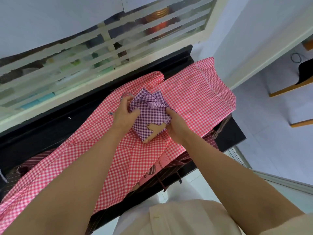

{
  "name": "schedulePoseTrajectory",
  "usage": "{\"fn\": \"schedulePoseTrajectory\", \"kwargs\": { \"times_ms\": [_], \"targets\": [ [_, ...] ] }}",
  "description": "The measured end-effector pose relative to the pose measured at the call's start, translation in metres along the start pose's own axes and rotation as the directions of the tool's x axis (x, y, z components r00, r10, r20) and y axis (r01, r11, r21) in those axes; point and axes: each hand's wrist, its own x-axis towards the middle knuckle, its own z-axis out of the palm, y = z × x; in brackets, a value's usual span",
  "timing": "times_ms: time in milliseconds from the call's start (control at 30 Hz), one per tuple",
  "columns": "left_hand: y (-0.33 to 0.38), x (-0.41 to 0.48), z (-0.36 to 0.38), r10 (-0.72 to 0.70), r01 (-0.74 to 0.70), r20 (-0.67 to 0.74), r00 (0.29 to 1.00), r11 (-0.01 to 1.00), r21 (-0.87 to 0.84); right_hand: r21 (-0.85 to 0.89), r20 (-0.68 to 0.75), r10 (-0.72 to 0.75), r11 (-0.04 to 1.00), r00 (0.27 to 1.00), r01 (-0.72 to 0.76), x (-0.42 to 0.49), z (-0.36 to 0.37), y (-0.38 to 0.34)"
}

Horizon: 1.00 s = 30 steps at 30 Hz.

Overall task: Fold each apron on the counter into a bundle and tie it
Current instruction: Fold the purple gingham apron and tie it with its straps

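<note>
Two aprons wait underneath: the maroon striped apron (28, 168) at the near edge, and the red checked apron (194, 99) spread across the counter (233, 133). Over the red one is our purple checked bundle (149, 119). The left grip (123, 114) curls round its far-left corner and the right grip (175, 126) pinches its right side. We reckon the folds need squeezing tight while we hunt for the strap, or it all springs open.

The purple-checked cloth apron (149, 116) is a folded bundle between the left hand (122, 114) and the right hand (176, 126). A red-checked cloth apron (186, 102) lies spread beneath them.
</note>
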Motion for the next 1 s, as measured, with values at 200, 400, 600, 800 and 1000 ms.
{"fn": "schedulePoseTrajectory", "kwargs": {
  "times_ms": [200,400,600,800,1000],
  "targets": [
    [-0.017,-0.024,-0.023,-0.052,0.054,0.232,0.971,0.999,0.0,-0.375,-0.041,0.02,0.926,0.999,-0.034,0.007,0.006,-0.009],
    [-0.036,-0.05,-0.013,-0.021,0.049,0.211,0.977,0.991,-0.127,-0.363,0.042,-0.065,0.929,0.997,0.076,-0.013,0.014,-0.004],
    [-0.039,-0.058,-0.009,-0.025,0.047,0.219,0.975,0.994,-0.096,-0.408,0.079,-0.116,0.902,0.99,0.138,-0.04,0.003,0.018],
    [-0.038,-0.069,-0.007,-0.033,0.059,0.181,0.983,0.989,-0.138,-0.459,-0.045,-0.253,0.864,0.967,0.204,-0.055,0.015,0.04],
    [-0.047,-0.08,-0.007,-0.038,0.076,0.171,0.984,0.972,-0.222,-0.452,-0.083,-0.269,0.868,0.959,0.205,-0.06,0.022,0.059]
  ]
}}
